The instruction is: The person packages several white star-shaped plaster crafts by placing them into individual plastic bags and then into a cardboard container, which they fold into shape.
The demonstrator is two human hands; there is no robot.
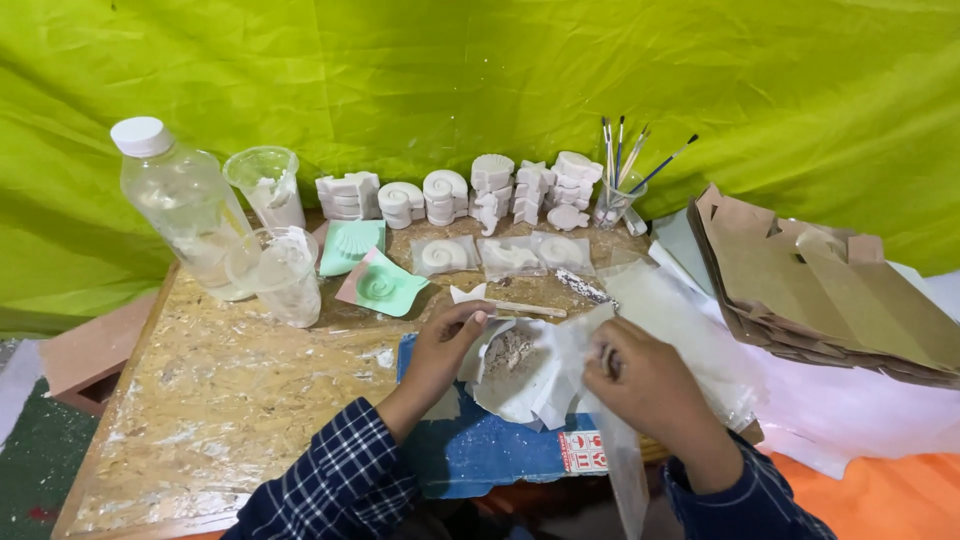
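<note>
Both hands work over a crumpled white plastic bag (pixel 540 375) lying on a blue sheet (pixel 480 450) at the near edge of the chipboard table (pixel 220 390). The bag is torn open, thin and translucent, dusted white, with a small heap of grey-white powder (pixel 510 352) in its hollow. The left hand (pixel 445 345) pinches the bag's upper left edge between thumb and fingertips. The right hand (pixel 640 380) is closed on the bag's right flap, which trails down off the table edge; the exact finger hold is hidden, probably a pinch. Just beyond the bag lies a wooden stick (pixel 525 309). Farther back are two green shell moulds (pixel 370 268) and a row of white plaster casts (pixel 470 190).
</note>
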